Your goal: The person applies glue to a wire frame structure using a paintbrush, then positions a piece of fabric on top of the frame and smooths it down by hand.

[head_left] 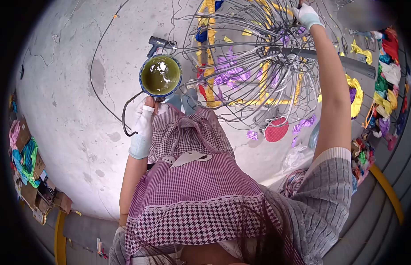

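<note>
My left hand (143, 121), in a white glove with bare fingertips, is closed at the near side of a blue-rimmed cup (145, 66). Greenish liquid (159, 79) fills the cup, with light glinting on its surface. A dark bent wire hook (126, 117) sticks out beside the cup and curves round past my glove. My right hand (307, 17), gloved the same way, reaches over the far part of a large frame of grey wires (267, 48). Its fingers are closed round a small brownish thing (300, 4), mostly cut off by the top edge.
Behind the cup a black heat gun (160, 44) lies on the grey floor (68, 101). Yellow wrapped bars (210, 39) and purple scraps (232, 68) lie under the wires. A red paddle-shaped piece (276, 129) is nearby. Coloured cloth heaps (384, 88) line the right side.
</note>
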`<state>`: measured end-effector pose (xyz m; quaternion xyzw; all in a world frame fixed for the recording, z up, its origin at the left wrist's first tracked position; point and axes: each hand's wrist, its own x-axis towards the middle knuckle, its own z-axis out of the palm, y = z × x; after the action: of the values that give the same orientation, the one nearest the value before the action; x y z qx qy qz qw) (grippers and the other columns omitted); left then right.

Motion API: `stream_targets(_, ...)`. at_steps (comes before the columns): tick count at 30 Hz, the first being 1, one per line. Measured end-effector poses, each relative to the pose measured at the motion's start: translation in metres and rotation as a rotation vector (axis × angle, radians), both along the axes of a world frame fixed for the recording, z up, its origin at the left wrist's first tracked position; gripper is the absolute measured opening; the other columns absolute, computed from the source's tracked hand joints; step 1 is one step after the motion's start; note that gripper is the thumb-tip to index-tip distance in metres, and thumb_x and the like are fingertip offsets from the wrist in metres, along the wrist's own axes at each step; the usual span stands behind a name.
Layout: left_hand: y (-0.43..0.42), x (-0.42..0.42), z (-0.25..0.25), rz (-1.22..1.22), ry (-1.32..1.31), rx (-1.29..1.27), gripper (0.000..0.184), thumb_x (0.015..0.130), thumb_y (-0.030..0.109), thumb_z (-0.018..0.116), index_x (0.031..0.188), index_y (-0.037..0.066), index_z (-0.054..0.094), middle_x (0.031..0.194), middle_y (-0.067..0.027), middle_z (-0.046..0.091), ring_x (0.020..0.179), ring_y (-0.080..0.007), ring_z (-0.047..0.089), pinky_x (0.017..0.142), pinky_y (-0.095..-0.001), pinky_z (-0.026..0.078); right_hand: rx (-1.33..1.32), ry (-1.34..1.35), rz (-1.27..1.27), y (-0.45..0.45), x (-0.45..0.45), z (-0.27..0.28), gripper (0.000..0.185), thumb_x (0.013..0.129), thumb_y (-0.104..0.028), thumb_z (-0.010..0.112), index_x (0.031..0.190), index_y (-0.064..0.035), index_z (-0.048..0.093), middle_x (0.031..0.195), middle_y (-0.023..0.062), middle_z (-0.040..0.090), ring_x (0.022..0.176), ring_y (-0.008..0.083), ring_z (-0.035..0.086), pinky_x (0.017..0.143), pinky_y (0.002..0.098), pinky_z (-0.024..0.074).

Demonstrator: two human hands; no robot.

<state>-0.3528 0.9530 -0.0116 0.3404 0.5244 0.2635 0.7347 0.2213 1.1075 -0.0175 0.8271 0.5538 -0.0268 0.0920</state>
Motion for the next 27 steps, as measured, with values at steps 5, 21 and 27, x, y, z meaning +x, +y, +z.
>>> stream_targets(5,0.004,0.006,0.004,-0.011,0.011,0.038,0.036,0.097,0.036,0.044,0.073,0.009,0.049,0.072,-0.003,0.049,0.077,-0.0133,0.054,0.072,-0.0242,0.038,-0.203,0.077,0.158,0.027,0.002,0.012,0.043,0.077,-0.036,0.056,0.104,-0.0027,0.062,0.094,0.0204,0.066,0.083,0.039,0.062,0.074,0.0463,0.0499)
stream_targets(21,0.013,0.017,0.01,0.033,0.033,0.042,0.034,0.097,0.032,0.044,0.072,0.01,0.05,0.066,0.0011,0.044,0.063,-0.0087,0.039,0.063,-0.0213,0.031,-0.022,-0.114,0.223,0.026,-0.007,-0.006,0.037,0.078,-0.035,0.054,0.084,-0.0002,0.066,0.073,0.0183,0.066,0.068,0.0385,0.063,0.062,0.0451,0.0508)
stream_targets(27,0.013,0.016,0.007,-0.02,0.071,0.026,0.034,0.096,0.036,0.044,0.074,0.01,0.049,0.067,0.0004,0.044,0.066,-0.0099,0.041,0.067,-0.0227,0.033,0.015,0.278,-0.115,0.021,0.01,0.012,0.038,0.077,-0.037,0.05,0.077,-0.0031,0.068,0.062,0.0117,0.063,0.056,0.0262,0.06,0.053,0.0328,0.0471)
